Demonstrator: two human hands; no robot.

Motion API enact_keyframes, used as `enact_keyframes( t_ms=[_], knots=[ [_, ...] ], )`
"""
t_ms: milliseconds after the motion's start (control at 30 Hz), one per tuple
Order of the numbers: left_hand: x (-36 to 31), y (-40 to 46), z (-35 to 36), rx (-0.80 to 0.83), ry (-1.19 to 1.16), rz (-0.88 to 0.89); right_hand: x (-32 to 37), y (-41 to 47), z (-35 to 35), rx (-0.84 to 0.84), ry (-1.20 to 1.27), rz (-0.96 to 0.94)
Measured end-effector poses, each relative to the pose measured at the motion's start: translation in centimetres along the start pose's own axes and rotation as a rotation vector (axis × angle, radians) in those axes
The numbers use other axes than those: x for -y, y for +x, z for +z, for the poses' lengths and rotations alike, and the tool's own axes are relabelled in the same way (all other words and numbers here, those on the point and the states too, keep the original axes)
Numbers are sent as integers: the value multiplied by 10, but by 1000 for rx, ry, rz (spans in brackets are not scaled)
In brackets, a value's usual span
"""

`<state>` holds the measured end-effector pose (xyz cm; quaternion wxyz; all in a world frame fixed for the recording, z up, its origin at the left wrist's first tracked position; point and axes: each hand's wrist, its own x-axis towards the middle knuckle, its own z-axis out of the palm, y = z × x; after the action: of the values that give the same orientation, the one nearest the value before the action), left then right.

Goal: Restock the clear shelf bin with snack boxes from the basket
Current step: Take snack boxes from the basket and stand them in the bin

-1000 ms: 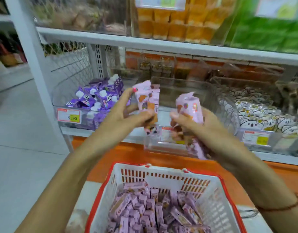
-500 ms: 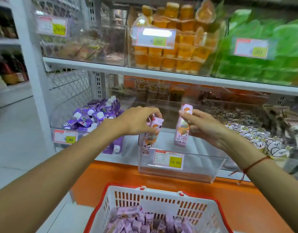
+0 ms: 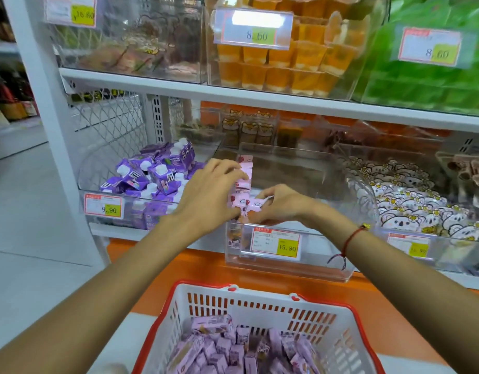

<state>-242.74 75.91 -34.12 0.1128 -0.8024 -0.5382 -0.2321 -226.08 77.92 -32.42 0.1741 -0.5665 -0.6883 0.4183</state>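
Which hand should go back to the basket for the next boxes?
Probably the right hand: it lies low at the clear bin's front, nearer the basket, its box nearly down. The left hand reaches further in, holding an upright box.

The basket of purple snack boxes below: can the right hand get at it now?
Probably not at once: the right hand is holding pink snack boxes in the clear bin. Otherwise the basket is open-topped, with nothing over it.

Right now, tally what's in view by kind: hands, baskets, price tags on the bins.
Hands: 2, left and right, each holding pink snack boxes
Basket: 1
Price tags: 6
Total: 9
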Motion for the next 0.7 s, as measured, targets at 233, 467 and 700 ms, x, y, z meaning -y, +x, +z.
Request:
enact_keyframes(
  t_ms=[233,467,700],
  knots=[
    [-5,-48,16,-10,-888,-406,8,-11,-10,15,-86,-73],
    [-3,-51,11,49,-920,-410,33,-14,-27,-83,43,-167],
    [-5,-47,6,55,-999,-507,18,-2,17,-58,74,6]
  ],
)
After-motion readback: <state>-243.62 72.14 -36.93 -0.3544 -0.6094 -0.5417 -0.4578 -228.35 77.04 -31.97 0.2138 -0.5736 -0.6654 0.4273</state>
